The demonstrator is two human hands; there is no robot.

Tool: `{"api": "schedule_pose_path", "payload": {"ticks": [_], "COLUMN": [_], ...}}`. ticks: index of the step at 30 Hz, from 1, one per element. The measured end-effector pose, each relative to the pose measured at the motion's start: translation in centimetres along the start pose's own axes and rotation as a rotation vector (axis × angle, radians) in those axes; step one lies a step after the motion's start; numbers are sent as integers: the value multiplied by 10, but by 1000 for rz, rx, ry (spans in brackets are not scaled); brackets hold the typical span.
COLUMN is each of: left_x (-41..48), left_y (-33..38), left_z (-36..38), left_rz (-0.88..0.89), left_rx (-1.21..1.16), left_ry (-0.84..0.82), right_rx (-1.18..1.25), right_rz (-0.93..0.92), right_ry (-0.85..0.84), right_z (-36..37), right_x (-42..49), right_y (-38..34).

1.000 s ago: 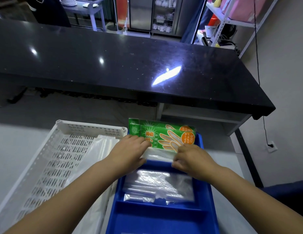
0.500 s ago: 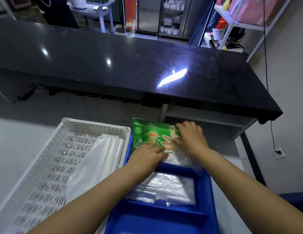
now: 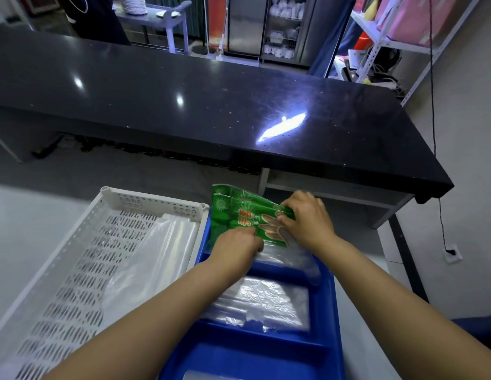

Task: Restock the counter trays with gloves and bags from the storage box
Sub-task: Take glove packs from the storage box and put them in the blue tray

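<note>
leaning in the far compartment of the blue tray [image 3: 330, 311], the green glove packs [image 3: 237, 212] sit tilted, left end raised above the tray's far wall. the right hand [image 3: 307, 220] lies over their right end with fingers curled onto the printed face, pinching it. a second ago it was down at the near edge and the orange label showed, which it now covers. the left hand [image 3: 236, 249] grips the packs' near edge with curled fingers, much where it was before. the packs stood squarer then and now slant. a flat stack of clear bags [image 3: 266, 303] fills the middle compartment, unmoved. just left of the tray, touching it, is the white perforated basket [image 3: 156, 200], clear plastic sheets [image 3: 162, 256] lying inside. beyond is the black counter [image 3: 211, 100].
</note>
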State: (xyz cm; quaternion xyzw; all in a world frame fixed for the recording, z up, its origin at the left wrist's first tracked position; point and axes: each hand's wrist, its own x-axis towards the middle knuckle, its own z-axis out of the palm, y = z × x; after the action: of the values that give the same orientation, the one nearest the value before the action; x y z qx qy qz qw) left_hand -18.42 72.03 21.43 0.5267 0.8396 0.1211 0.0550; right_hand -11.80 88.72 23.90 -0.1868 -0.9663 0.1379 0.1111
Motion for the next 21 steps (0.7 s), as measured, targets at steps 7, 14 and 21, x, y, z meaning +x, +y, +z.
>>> {"api": "schedule_pose_path", "payload": {"ticks": [7, 14, 21], "left_x": [-14, -28, -33], "left_y": [-3, -12, -22], "left_z": [5, 3, -2], "left_rz": [21, 56, 31], "left_rx": [12, -6, 73], "left_ry": [65, 106, -9], "right_rx": [48, -46, -161], "right_rz": [52, -165, -257], "right_ry": [-184, 237, -282], "right_z": [-2, -10, 10], "right_x": [6, -22, -77], "right_y": [2, -1, 0]}}
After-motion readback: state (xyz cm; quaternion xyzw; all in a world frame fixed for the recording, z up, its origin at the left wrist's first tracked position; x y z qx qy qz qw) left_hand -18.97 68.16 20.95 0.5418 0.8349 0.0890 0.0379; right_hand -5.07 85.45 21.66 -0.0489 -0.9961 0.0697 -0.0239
